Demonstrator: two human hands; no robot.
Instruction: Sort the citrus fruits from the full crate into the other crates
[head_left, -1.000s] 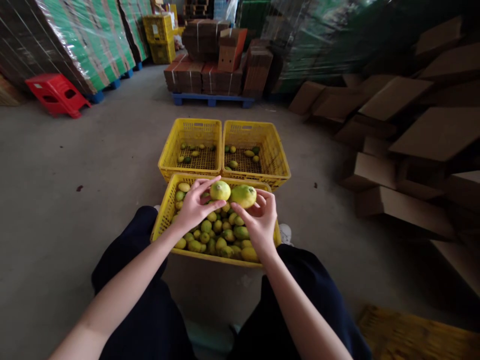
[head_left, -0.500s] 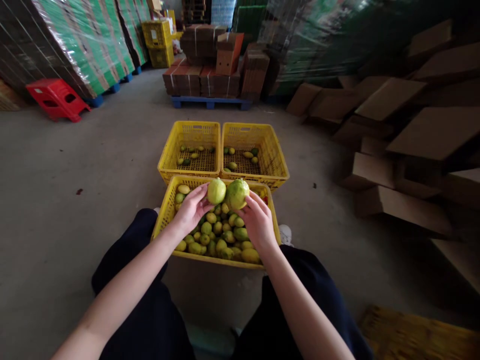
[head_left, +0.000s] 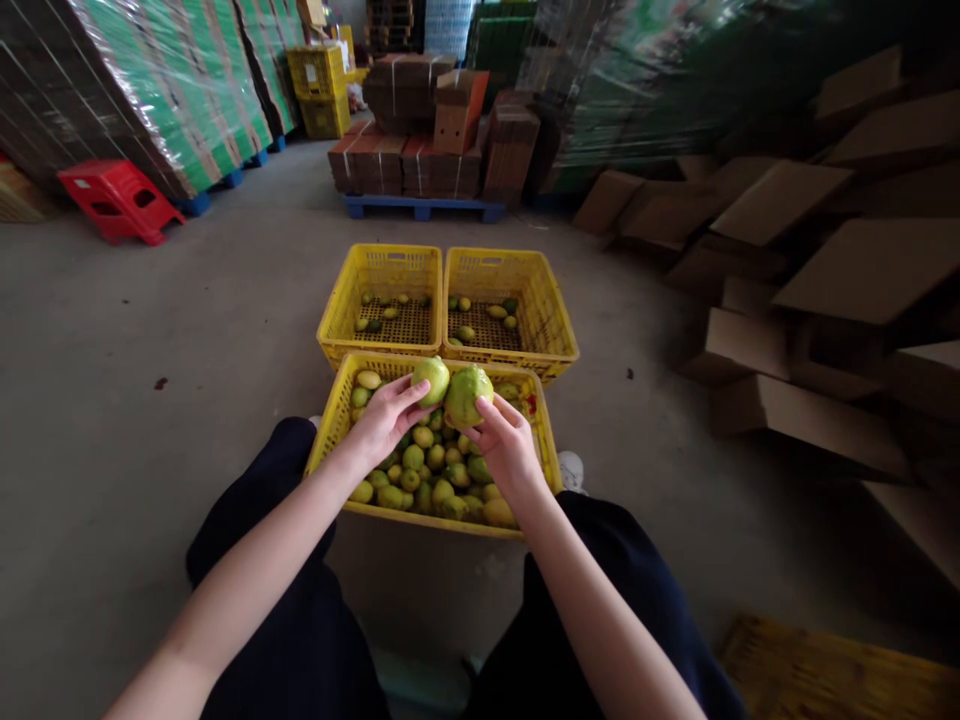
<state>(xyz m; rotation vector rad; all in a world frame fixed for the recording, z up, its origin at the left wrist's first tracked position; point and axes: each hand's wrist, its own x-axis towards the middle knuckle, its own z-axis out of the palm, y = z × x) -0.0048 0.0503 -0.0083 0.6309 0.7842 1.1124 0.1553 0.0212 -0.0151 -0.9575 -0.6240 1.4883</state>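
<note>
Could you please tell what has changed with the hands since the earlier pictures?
The right hand has moved slightly left and turned the greenish lemon. The left hand has also turned the paler lemon. Both lemons remain held; the front yellow crate stayed put.

Free: floor (head_left: 225, 340) left of front crate (head_left: 435, 521) | Blocked: fruit heap (head_left: 441, 490) inside, rear crates (head_left: 547, 310) ahead

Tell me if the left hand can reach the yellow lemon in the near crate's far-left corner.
Probably yes: the yellow lemon lies uncovered near the left hand, though that holds a greenish fruit.
</note>
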